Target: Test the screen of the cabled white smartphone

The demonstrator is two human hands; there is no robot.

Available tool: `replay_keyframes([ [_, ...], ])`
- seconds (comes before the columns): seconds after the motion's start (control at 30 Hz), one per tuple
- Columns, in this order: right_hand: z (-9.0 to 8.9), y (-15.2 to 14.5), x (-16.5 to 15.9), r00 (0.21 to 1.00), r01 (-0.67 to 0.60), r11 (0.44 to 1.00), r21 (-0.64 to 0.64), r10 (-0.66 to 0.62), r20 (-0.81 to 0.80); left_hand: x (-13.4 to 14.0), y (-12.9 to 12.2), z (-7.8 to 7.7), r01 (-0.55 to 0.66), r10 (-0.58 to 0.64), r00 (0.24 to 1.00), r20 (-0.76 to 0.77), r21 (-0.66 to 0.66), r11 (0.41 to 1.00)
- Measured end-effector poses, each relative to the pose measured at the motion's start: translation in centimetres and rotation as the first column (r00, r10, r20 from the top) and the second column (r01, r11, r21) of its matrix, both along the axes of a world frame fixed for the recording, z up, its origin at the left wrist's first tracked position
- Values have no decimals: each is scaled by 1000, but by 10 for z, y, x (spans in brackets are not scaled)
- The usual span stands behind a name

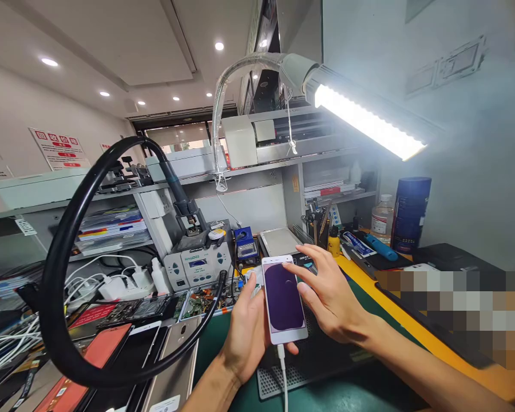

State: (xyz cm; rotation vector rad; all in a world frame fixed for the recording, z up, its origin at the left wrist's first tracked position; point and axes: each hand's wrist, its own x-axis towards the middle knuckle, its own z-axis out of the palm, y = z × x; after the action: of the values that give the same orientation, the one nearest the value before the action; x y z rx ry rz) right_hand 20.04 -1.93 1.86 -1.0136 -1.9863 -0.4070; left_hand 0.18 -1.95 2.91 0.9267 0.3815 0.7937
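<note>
A white smartphone (285, 297) is held upright over the bench, its screen mostly dark purple with a lighter edge. My left hand (245, 320) supports it from the left and behind, with the thumb along the side and a fingertip showing beneath the lower edge. A white charging cable (282, 366) is plugged into the bottom of the phone. My right hand (328, 292) is at the phone's upper right, fingers spread, with the index fingertip at the top of the screen; I cannot tell whether it touches.
Several phones (133, 349) lie at the left, under a thick black hose (54, 286) looping from a soldering station (199, 264). A lit lamp (364, 117) hangs overhead. A tray of circuit boards (197, 302), a yellow bottle (333, 242) and a dark blue canister (411, 214) stand around the green mat (217, 349).
</note>
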Motion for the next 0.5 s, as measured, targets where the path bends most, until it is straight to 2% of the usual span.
replay_keyframes([
  [0.5, 1, -2, -6, 1000, -5, 1000, 15, 4, 17, 0, -2, -4, 16, -16, 1000, -16, 0, 1000],
])
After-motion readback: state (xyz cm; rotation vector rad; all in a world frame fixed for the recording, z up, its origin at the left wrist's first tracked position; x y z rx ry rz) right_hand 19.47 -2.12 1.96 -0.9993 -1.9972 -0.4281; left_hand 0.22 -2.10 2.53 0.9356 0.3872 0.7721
